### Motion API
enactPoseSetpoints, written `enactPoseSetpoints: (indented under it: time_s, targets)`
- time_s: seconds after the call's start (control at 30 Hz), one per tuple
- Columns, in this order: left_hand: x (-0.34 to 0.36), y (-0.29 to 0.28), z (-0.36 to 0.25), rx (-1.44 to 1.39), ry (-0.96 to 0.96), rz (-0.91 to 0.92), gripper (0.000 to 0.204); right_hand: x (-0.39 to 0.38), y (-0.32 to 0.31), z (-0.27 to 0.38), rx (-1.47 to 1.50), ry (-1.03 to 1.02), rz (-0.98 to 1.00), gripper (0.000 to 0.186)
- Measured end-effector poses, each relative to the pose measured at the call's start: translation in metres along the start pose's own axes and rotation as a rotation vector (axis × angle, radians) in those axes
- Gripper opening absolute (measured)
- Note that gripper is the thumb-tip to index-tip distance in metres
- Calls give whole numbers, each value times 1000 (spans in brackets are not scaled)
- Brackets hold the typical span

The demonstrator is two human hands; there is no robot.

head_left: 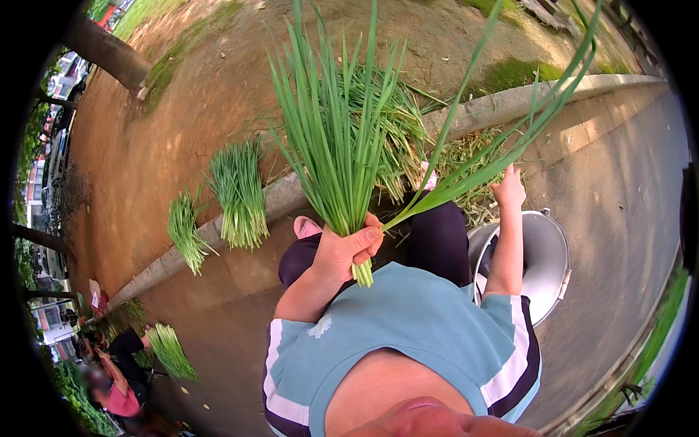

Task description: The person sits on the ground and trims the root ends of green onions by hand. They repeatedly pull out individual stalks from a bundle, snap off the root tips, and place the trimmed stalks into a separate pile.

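Upright in my left hand (353,244) is a fanned bunch of long green leafy stalks (328,153), its pale ends poking below my fingers. A separate stalk (426,200) angles rightward from beside my thumb, its long leaves arching upward. My right hand (508,188) is raised near those leaves, index finger extended and fingers partly apart, with nothing visible in it. Behind the held bunch lies a heap of similar greens (400,124), with loose trimmings (477,156) to its right. A metal bucket (550,262) stands beside my right arm.
Two bundles (237,193) (186,229) lie along the concrete curb (175,258) at left. Another bundle (171,353) is near a seated person (120,390) in pink at lower left. A tree trunk (105,51) rises from the dirt. Pavement (611,204) extends to the right.
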State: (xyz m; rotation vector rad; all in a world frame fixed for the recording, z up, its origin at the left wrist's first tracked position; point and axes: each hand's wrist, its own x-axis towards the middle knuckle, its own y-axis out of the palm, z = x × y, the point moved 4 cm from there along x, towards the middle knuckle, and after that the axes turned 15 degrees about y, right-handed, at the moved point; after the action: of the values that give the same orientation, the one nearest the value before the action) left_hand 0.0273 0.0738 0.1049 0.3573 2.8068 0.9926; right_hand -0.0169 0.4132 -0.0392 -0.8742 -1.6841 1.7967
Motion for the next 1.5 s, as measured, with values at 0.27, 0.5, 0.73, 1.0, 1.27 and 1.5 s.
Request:
enactPoseSetpoints:
  time_s: [0.27,0.5,0.73,1.0,1.27,1.5]
  targets:
    - [-10,-14,-15,35,162,-49,10,-159,-90,97,1261,-767,1167,55]
    - [-18,-24,-19,183,101,-101,13,-199,-136,131,1491,-977,1299,21]
    - [-30,-38,-25,203,98,-179,12,-177,-128,111,1559,-673,1198,17]
    - [-33,-57,-20,299,20,-96,14,-132,-114,81,1733,-439,1085,15]
    - [-16,-93,1,125,19,11,21,-137,-114,110,1570,-552,1322,17]
    - [-13,-77,17,40,-124,46,17,-169,-112,146,1218,-668,1204,14]
